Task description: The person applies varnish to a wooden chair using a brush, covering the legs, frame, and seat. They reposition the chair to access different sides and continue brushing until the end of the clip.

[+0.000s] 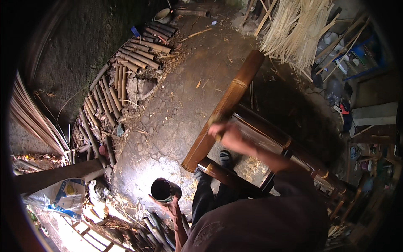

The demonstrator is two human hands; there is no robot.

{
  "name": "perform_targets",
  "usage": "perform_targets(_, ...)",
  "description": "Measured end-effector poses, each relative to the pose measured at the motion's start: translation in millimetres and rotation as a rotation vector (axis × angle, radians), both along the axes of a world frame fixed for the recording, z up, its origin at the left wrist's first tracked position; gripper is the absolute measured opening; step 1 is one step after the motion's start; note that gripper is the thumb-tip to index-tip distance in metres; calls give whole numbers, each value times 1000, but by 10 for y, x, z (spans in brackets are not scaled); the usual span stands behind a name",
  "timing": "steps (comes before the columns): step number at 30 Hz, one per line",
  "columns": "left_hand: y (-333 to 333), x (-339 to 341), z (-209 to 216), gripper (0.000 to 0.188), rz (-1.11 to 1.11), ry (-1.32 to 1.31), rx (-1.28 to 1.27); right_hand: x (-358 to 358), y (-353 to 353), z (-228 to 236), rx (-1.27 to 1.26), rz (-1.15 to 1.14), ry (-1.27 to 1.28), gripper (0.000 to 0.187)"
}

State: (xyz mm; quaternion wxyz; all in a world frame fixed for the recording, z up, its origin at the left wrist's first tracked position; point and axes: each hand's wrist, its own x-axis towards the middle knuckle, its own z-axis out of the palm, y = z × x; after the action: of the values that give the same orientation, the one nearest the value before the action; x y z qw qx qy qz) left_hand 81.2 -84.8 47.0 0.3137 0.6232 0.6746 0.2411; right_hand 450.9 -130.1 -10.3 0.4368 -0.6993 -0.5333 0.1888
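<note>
My left hand (168, 206) is wrapped round a dark, open-topped can (166, 190), whose inside looks black. My right hand (235, 137) is closed on what looks like a short brush (220, 135), smeared by motion, at the near side of a thick bamboo pole. That glossy brown pole (235, 86) runs slantwise across the end of a piece of bamboo furniture (262, 126). Dark bamboo rails join the pole at its middle and near its lower end. My right forearm passes over the frame, hiding part of it.
Cut bamboo lengths (138, 59) lie in rows along the left wall. Pale split strips (294, 29) stand bundled at the far right, and more strips (37, 113) lean at the left. A white sack (69, 195) sits at lower left. Cluttered shelves (373, 161) line the right.
</note>
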Motion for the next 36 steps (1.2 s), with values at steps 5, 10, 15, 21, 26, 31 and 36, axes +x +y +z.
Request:
perform_targets(5,423,-131,-258,116,-168,36,100,-145,176,-134,-126,203,283,15)
perform_targets(10,893,-204,-220,123,-194,-310,55,1197,504,201,-246,-352,-181,18)
perform_targets(15,1605,-343,-338,125,-242,-355,8,1239,556,219,-591,-575,-391,23)
perform_targets(21,2578,-821,-405,124,-412,-355,86,-381,545,57,-406,-321,-434,13)
perform_targets(26,3315,-1040,-446,124,-542,-332,115,-1647,592,194,-625,-237,-317,19)
perform_targets(31,3962,-1100,-559,127,-515,-361,81,-2274,933,431,-706,-29,-171,24)
perform_targets(36,4446,-773,-511,128,-515,-375,132,-2331,995,-85,-1344,-42,-53,52)
